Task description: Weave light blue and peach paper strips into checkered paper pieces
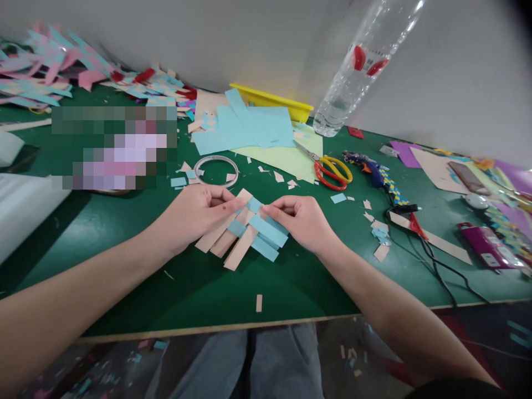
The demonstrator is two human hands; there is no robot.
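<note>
Between my hands is a piece of woven paper strips (243, 228), with peach strips running down to the left and light blue strips down to the right. My left hand (201, 208) pinches its upper left edge between thumb and forefinger. On the opposite upper edge, my right hand (301, 219) has its thumb and forefinger closed on the weave by a blue strip. The free strip ends point toward me, low over the green table (208, 302). Just behind my left hand lies a roll of tape (216, 170). Scissors (332, 172) with red and yellow handles rest beyond my right hand.
Blue paper sheets (261, 124) lie before a yellow tray (272, 102). A plastic bottle (361, 69) stands at the back. Cut strips (50, 72) are heaped back left. Black cords (436, 260) and a purple case (490, 245) lie right. A loose peach scrap (259, 303) is near the front edge.
</note>
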